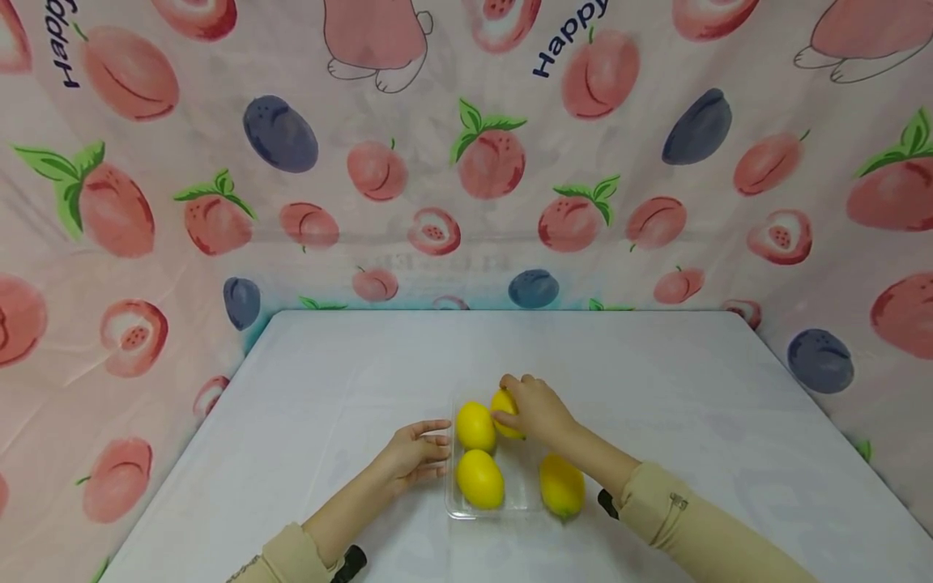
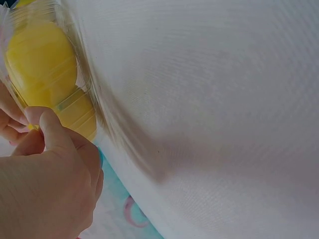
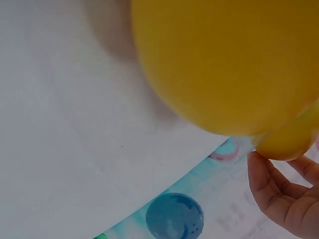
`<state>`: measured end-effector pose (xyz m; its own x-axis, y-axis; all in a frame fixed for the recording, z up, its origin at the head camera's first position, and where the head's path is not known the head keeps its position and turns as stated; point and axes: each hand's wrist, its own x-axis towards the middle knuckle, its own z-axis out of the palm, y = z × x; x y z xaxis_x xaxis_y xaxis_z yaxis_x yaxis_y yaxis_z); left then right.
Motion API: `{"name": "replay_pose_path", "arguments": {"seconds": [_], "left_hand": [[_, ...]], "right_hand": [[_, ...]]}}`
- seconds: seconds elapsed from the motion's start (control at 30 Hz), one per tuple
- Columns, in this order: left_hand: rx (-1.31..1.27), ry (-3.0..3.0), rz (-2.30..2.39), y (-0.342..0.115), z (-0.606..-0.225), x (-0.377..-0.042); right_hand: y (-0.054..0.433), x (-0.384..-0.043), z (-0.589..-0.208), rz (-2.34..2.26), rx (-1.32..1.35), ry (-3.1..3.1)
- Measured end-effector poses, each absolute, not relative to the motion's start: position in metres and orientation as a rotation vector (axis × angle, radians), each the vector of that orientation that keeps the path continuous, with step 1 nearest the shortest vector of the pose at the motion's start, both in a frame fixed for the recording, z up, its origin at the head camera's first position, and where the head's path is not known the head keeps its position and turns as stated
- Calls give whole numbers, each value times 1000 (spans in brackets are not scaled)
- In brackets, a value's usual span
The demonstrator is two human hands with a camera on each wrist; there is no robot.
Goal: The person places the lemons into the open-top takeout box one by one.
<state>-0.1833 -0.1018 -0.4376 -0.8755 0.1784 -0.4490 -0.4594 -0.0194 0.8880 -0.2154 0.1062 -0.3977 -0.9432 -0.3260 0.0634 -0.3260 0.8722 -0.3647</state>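
A clear plastic tray (image 1: 521, 486) lies on the table with two yellow lemons along its left side, a rear lemon (image 1: 475, 427) and a front lemon (image 1: 480, 479). My right hand (image 1: 538, 411) grips another lemon (image 1: 503, 402) at the tray's back right, thumb and fingers around it; this lemon (image 3: 286, 142) also shows in the right wrist view. At the tray's left edge, my left hand (image 1: 414, 453) has its fingers spread and lightly bent, their tips at the wall. One more lemon (image 1: 562, 486) lies by the tray's front right, below my right forearm.
The white tabletop (image 1: 350, 364) stretches around the tray on all sides. Behind it hangs a fruit-print cloth (image 1: 437, 162), which also runs down both sides. A dark strap piece (image 1: 350, 563) shows at the left wrist.
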Motion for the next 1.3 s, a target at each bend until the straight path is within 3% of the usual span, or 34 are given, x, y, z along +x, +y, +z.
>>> {"name": "replay_pose_path", "arguments": {"seconds": [0.47, 1.3], "left_hand": [[-284, 1824, 1957, -103, -438, -184], [-274, 1822, 1968, -103, -436, -180]], "right_hand": [[105, -215, -409, -385, -669, 3105], [128, -198, -394, -668, -523, 3030]]}}
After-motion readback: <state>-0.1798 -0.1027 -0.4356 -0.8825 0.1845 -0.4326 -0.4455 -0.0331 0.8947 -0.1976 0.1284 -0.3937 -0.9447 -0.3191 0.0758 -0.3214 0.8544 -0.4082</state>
